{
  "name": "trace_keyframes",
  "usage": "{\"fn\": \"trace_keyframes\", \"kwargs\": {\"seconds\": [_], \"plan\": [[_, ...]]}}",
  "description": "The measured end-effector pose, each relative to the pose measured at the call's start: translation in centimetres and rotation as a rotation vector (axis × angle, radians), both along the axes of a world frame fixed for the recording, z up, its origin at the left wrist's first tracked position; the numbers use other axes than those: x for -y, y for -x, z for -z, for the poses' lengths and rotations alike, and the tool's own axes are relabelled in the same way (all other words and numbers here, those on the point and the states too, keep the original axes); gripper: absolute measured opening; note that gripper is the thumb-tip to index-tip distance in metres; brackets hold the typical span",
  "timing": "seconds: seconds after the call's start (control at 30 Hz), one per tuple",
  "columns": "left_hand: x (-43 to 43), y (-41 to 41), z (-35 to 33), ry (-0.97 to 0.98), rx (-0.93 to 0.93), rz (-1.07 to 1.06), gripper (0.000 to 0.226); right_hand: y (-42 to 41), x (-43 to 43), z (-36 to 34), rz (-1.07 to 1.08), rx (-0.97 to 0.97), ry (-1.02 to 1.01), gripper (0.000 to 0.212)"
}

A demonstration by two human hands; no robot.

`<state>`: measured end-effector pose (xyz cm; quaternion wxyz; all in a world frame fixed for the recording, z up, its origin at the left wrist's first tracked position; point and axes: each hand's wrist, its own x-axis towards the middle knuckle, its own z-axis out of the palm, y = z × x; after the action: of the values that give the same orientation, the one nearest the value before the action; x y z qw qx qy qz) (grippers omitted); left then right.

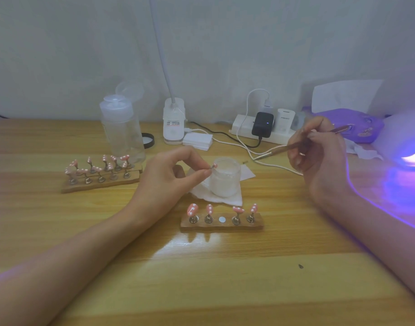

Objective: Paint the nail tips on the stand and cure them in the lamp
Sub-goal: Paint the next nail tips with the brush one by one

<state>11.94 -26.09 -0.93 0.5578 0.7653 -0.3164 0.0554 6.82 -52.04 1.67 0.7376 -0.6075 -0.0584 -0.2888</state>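
Note:
A wooden stand point(221, 225) lies in front of me with several pink, white-dotted nail tips on metal pegs; its middle slot point(222, 219) shows a bare round magnet. My left hand point(175, 175) pinches one small pink nail tip point(214, 166) on its peg, held up beside a glass jar point(225, 176). My right hand point(319, 154) grips a thin brush point(284, 149), its tip pointing left over the white cable. The curing lamp point(408, 147) glows violet at the right edge.
Two more wooden stands point(100, 182) full of pink tips sit at the left. Behind them stand a clear pump bottle point(121, 130), a desk lamp base point(174, 121), a power strip point(260, 130) with chargers, cotton pads point(198, 140) and a purple case point(352, 124). A tissue point(215, 198) lies under the jar.

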Motion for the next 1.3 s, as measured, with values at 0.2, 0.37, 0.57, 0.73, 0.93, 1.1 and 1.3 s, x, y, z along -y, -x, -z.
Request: {"fn": "trace_keyframes", "kwargs": {"seconds": [0.2,0.37,0.57,0.73,0.93,1.1,1.3], "plan": [[0.2,0.0,0.0,-0.011,0.063,-0.01,0.015,-0.1,-2.0,0.4,-0.086,-0.201,-0.163,0.023],[0.2,-0.1,0.0,-0.015,0.069,-0.007,0.018,0.1,-2.8,0.9,-0.094,-0.242,-0.138,0.02],[0.3,0.0,0.0,-0.004,0.054,-0.004,0.018,0.1,-3.1,0.9,-0.116,-0.236,-0.095,0.022],[0.2,-0.1,0.1,-0.01,0.058,-0.004,0.016,0.2,-3.1,1.0,-0.09,-0.252,-0.075,0.028],[0.2,0.1,0.0,-0.013,0.068,-0.003,0.015,0.3,-3.1,0.8,-0.13,-0.198,-0.08,0.022],[0.3,0.1,-0.1,-0.023,0.072,-0.009,0.015,0.2,-3.1,1.0,-0.069,-0.241,-0.065,0.03],[0.2,0.1,-0.1,-0.012,0.055,-0.007,0.014,0.3,-3.2,0.9,-0.113,-0.187,-0.031,0.031]]}}
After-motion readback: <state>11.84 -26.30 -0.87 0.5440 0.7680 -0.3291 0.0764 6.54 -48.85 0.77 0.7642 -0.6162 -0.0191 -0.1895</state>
